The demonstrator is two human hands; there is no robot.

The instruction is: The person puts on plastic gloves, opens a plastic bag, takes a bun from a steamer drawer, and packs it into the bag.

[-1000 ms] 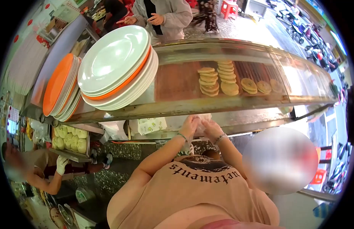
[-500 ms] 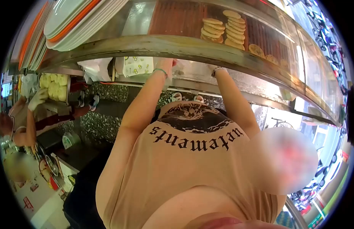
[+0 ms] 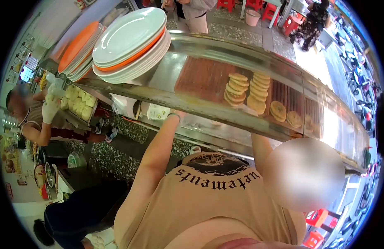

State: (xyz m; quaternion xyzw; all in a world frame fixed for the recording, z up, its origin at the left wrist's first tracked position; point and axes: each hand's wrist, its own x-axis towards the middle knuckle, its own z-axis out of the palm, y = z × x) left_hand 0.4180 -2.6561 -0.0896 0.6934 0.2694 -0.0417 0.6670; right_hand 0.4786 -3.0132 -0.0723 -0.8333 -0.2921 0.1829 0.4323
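My left hand [image 3: 180,113] reaches under the frame of a glass display case [image 3: 200,108], with a band at the wrist. Its fingers are hidden behind the case, so I cannot see what they hold. Just left of it lies a stack of printed paper [image 3: 158,112], white with green marks. My right forearm [image 3: 261,147] passes beneath the case frame farther right, and the hand is out of sight. Inside the case, round flat breads [image 3: 236,89] stand in overlapping rows on a brown slatted board [image 3: 202,78].
White and orange plates [image 3: 129,39] are stacked on the case's left end. At left, a gloved co-worker [image 3: 36,114] stands by a tray of pale dough pieces [image 3: 79,103]. Another person in dark clothing [image 3: 86,211] bends at lower left. People and red stools [image 3: 292,24] appear beyond.
My view has tilted up, showing more plates, the floor and people beyond the case. My right wrist, visible before, is now hidden behind the frame. The co-worker's gloved hands have shifted.
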